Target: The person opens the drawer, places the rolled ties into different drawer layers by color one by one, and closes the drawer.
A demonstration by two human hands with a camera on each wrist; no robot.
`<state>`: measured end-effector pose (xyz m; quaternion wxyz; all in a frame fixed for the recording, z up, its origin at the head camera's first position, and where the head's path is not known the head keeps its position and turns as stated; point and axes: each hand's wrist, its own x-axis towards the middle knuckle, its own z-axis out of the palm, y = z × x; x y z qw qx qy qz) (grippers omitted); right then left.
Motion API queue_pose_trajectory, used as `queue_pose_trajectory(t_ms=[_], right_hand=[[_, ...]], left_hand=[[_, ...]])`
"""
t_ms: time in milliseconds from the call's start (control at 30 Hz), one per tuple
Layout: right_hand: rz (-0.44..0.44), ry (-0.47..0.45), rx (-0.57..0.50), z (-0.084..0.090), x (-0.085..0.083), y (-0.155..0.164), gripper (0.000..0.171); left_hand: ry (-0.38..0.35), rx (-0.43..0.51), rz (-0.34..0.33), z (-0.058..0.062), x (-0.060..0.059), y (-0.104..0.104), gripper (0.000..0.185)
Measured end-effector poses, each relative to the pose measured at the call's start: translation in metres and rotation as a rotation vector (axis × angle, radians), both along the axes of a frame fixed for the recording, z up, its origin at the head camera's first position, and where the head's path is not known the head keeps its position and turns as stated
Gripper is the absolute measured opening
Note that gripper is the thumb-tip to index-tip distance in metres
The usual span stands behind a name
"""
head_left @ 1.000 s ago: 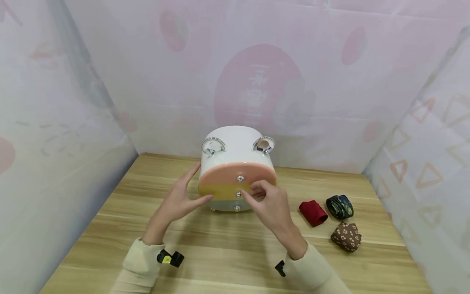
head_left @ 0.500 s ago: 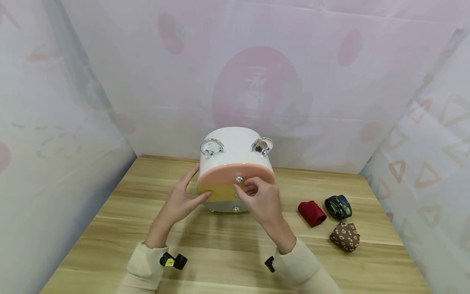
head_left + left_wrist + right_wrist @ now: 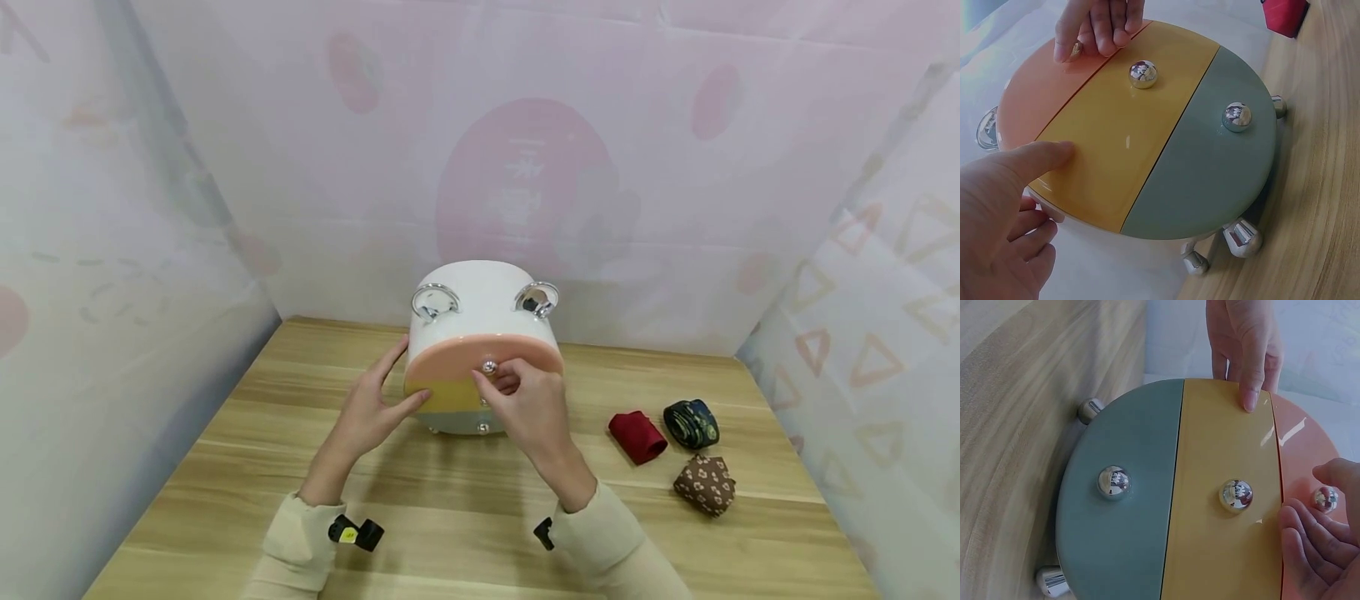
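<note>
Drawer box (image 3: 483,333): round white case with three drawer fronts, pink, yellow and grey-green, standing on small chrome feet on the wooden surface (image 3: 465,500), near the back curtain.
Handling (judged): hard glossy shell, probably stiff and slippery; light enough to slide on its feet when a drawer is pulled, so it likely needs bracing.
Where to hold: each drawer by its chrome ball knob; case by its side wall or the two chrome ring handles (image 3: 436,297) on top of the box.
Pink drawer knob (image 3: 1325,499): topmost on the box front; small and smooth, a fingertip pinch only.
Right hand (image 3: 528,408): in front of the box, fingers curled, thumb and fingertips pinching the pink drawer knob.
Left hand (image 3: 371,412): at the box's left edge, fingers fairly straight, thumb tip pressed on the yellow drawer front (image 3: 1125,144); bracing, not gripping.
Rolled ties: red (image 3: 637,436), dark patterned (image 3: 692,422), brown flowered (image 3: 705,484), right of the box, untouched.
</note>
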<state>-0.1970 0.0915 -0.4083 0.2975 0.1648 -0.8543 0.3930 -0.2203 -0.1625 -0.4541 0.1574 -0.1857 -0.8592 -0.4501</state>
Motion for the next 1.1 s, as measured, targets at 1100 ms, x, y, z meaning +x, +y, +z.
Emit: queue_pose_trajectory(t_ms=[1100], right_hand=[[-0.004,0.045,0.013,-0.0028,0.0003,-0.0011,0.023]], left_hand=[[-0.004,0.02,-0.012,0.0002,-0.0014,-0.0015,0.086]])
